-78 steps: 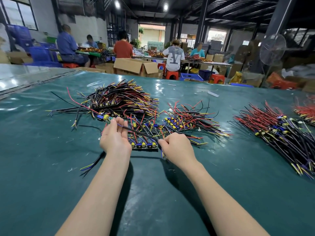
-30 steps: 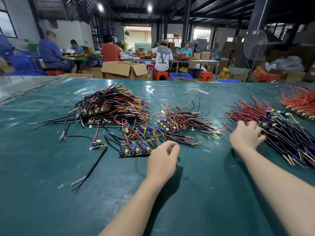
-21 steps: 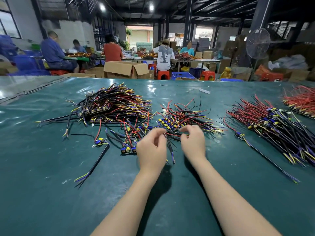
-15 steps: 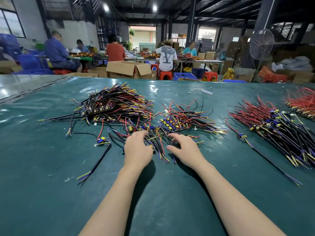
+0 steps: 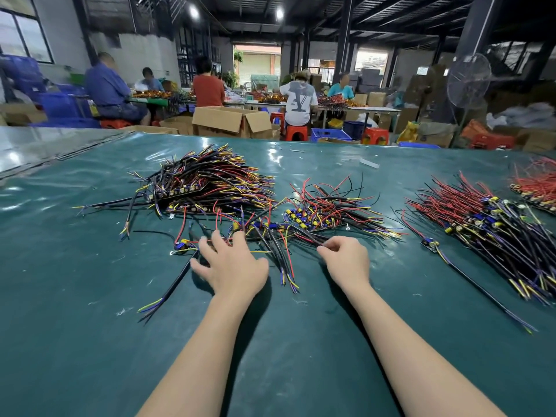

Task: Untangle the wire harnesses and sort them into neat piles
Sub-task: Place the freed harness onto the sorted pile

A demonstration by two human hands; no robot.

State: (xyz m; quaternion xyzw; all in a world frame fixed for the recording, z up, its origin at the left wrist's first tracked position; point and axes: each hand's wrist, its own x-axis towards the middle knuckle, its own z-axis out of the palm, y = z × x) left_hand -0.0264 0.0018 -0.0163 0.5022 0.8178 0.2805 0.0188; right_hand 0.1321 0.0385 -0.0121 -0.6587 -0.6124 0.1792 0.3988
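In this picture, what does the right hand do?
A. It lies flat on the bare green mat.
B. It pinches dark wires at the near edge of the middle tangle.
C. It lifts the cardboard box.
B: the right hand has its fingers curled, pinching dark wires that run out of the middle tangle.

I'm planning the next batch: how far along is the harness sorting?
Done: two combed piles lie at right, the near pile and the far pile, with a single harness laid beside the near one. In hand: the left hand rests on the tangle while the right hand pinches one black lead. Left: that tangle, the big heap behind it and a stray harness. Perhaps half remains.
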